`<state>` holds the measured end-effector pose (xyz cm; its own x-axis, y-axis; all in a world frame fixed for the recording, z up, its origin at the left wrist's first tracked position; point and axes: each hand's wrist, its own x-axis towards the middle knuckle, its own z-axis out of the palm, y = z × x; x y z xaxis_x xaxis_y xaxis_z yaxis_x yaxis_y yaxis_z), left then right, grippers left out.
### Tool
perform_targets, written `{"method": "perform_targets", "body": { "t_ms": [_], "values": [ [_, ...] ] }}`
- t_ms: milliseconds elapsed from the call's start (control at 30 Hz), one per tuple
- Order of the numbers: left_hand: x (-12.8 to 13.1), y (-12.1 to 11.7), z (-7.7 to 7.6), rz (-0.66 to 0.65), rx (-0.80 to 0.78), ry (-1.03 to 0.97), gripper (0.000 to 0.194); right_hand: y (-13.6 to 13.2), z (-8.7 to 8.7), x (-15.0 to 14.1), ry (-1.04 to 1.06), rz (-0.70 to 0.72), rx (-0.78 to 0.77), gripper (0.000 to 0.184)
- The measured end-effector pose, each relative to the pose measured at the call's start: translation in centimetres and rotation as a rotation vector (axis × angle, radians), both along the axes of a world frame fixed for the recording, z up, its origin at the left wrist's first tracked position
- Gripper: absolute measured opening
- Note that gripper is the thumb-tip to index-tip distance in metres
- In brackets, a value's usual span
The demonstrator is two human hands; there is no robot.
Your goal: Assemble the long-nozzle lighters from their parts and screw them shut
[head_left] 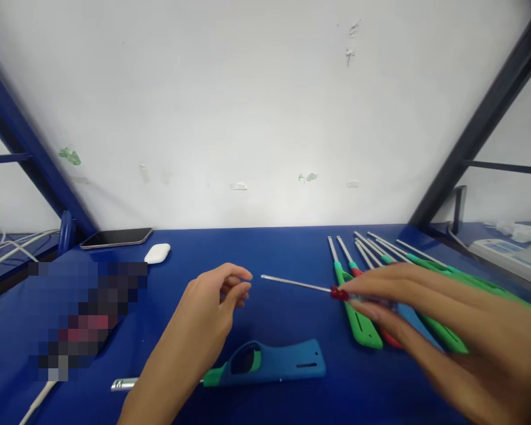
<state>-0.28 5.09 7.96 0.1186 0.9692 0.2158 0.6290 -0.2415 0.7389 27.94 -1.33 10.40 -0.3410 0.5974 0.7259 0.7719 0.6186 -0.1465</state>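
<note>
My right hand (451,313) grips a screwdriver (296,283) by its handle, which has a red collar. Its thin metal shaft points left, with the tip just short of my left hand's fingertips. My left hand (219,295) is curled in a pinch, thumb and index tips close together; anything between them is too small to make out. Below it on the table lies a blue utility lighter (292,360) with a green trigger, its metal tube partly hidden behind my left wrist. Under and beyond my right hand lie several more lighters (365,327) in green, red and blue, partly covered.
A phone (117,237) and a white earbud case (158,253) rest at the back left of the blue table (230,245). Nearer is a pixelated, blurred-out object (88,319) with a white cable. A white wall and dark slanted frame posts bound the table.
</note>
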Motion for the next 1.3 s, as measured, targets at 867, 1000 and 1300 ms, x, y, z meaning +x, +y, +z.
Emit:
{"method": "perform_targets", "body": {
  "t_ms": [867, 1000, 1300],
  "values": [
    [1.3, -1.2, 0.2, -0.042, -0.16, -0.911, 0.031, 0.3, -0.6, -1.3, 0.149, 0.031, 0.136, 0.02],
    [1.5, -1.5, 0.7, -0.023, -0.197, -0.993, 0.037, 0.4, -0.5, -1.3, 0.166, 0.014, 0.151, 0.02],
    [1.8, -2.0, 0.2, -0.019, -0.194, -0.93, 0.031, 0.9, 0.0, -1.0, 0.265, 0.042, 0.102, 0.019]
  ]
}}
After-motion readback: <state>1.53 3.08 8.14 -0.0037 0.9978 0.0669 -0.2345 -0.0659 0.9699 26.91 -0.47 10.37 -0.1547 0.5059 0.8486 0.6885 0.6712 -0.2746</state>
